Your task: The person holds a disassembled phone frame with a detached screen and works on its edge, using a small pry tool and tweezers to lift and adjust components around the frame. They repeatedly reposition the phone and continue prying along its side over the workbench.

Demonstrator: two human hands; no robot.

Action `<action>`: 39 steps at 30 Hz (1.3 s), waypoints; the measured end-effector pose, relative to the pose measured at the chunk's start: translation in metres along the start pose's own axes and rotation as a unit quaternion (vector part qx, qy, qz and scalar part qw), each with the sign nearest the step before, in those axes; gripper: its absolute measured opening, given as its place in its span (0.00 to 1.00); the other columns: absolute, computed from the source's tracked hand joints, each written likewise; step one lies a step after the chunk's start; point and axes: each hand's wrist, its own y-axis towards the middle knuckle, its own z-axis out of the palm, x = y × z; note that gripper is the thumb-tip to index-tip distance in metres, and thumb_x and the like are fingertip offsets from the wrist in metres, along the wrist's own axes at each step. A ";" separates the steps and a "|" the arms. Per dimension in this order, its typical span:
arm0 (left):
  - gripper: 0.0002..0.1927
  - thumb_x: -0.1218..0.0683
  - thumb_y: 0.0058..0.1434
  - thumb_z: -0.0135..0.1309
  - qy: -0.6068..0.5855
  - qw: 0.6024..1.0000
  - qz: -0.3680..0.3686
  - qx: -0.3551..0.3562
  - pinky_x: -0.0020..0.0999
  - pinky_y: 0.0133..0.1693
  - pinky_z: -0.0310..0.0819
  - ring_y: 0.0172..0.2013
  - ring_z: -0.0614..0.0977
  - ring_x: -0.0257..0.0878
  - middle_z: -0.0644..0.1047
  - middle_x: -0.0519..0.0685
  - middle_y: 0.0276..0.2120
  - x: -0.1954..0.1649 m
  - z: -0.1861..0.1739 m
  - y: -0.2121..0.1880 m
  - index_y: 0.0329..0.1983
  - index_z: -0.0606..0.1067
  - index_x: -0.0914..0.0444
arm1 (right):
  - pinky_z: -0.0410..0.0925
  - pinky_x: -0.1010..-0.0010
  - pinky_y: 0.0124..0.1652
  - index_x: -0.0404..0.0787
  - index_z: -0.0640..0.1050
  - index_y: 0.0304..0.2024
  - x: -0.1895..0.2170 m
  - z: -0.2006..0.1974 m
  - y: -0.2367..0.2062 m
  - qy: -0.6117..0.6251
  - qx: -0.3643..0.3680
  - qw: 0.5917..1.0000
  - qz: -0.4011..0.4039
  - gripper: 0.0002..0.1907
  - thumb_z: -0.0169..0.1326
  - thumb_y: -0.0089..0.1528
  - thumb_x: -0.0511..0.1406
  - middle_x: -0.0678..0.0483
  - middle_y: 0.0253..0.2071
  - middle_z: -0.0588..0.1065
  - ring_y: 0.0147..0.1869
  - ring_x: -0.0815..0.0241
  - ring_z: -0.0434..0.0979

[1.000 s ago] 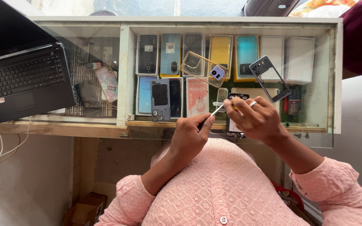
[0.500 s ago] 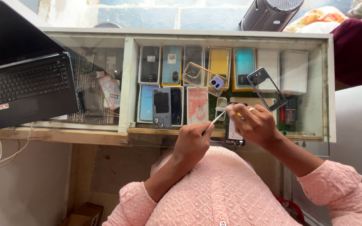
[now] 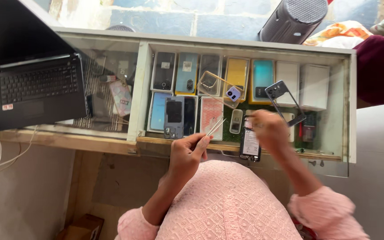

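Left hand [image 3: 191, 153] pinches a pair of metal tweezers [image 3: 215, 126], fingers closed on the shank; tips point up and right from the grip. Right hand [image 3: 268, 130], blurred, lies right of those tips, closed on a dark phone frame [image 3: 285, 103] whose long axis runs up-left to down-right above the grip. An opened phone [image 3: 250, 143] lies just left of the right hand, between both hands, nearer the right. Against the earlier frame, the hands stand further apart and the tweezer tips are off the right hand.
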 end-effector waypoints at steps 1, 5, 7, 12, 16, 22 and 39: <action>0.12 0.55 0.68 0.55 -0.003 1.000 0.016 0.004 0.22 0.20 0.61 0.19 0.72 0.25 0.76 0.43 0.17 -0.002 0.000 0.002 0.44 0.84 0.68 | 0.71 0.58 0.33 0.39 0.79 0.36 0.010 0.014 0.001 -0.005 0.024 1.000 0.014 0.04 0.59 0.63 0.34 0.47 0.31 0.78 0.33 0.48 0.79; 0.12 0.54 0.69 0.54 -0.007 0.999 0.033 0.013 0.21 0.19 0.62 0.18 0.76 0.26 0.78 0.44 0.17 -0.007 0.002 0.003 0.43 0.84 0.67 | 0.70 0.55 0.39 0.38 0.78 0.33 0.031 0.058 0.009 -0.032 0.095 0.993 0.055 0.08 0.60 0.62 0.37 0.47 0.32 0.77 0.37 0.44 0.79; 0.12 0.54 0.68 0.54 -0.016 0.999 0.046 0.009 0.21 0.19 0.64 0.19 0.78 0.26 0.79 0.45 0.18 -0.007 0.006 0.003 0.42 0.84 0.67 | 0.70 0.55 0.41 0.39 0.79 0.34 0.036 0.065 0.014 -0.059 0.079 0.994 0.036 0.05 0.59 0.61 0.35 0.48 0.34 0.77 0.39 0.44 0.79; 0.11 0.55 0.68 0.56 -0.035 0.996 0.082 -0.004 0.20 0.23 0.71 0.23 0.82 0.27 0.81 0.45 0.21 -0.006 0.007 0.002 0.40 0.84 0.68 | 0.70 0.61 0.41 0.38 0.82 0.43 0.041 0.057 0.014 0.054 0.025 0.995 0.077 0.11 0.61 0.60 0.37 0.48 0.37 0.79 0.38 0.48 0.79; 0.11 0.56 0.66 0.56 -0.015 0.995 0.092 -0.025 0.22 0.23 0.71 0.22 0.80 0.27 0.80 0.45 0.20 -0.008 0.007 0.006 0.39 0.84 0.68 | 0.71 0.74 0.39 0.35 0.80 0.50 0.049 0.032 0.011 0.568 0.062 0.784 0.244 0.16 0.53 0.69 0.41 0.51 0.38 0.80 0.36 0.63 0.78; 0.10 0.56 0.65 0.58 0.073 0.986 0.141 -0.058 0.25 0.20 0.67 0.18 0.77 0.27 0.78 0.47 0.17 -0.013 0.009 0.009 0.40 0.83 0.68 | 0.73 0.71 0.39 0.29 0.77 0.46 0.057 0.022 0.004 0.695 0.022 0.695 0.185 0.10 0.57 0.70 0.33 0.46 0.38 0.79 0.38 0.62 0.78; 0.11 0.54 0.67 0.54 0.141 0.964 0.215 -0.061 0.30 0.19 0.69 0.16 0.76 0.29 0.79 0.49 0.19 -0.001 0.017 0.016 0.39 0.83 0.66 | 0.65 0.73 0.25 0.41 0.69 0.36 0.026 0.030 0.035 0.620 -0.226 0.716 0.228 0.09 0.50 0.73 0.33 0.55 0.26 0.69 0.26 0.65 0.70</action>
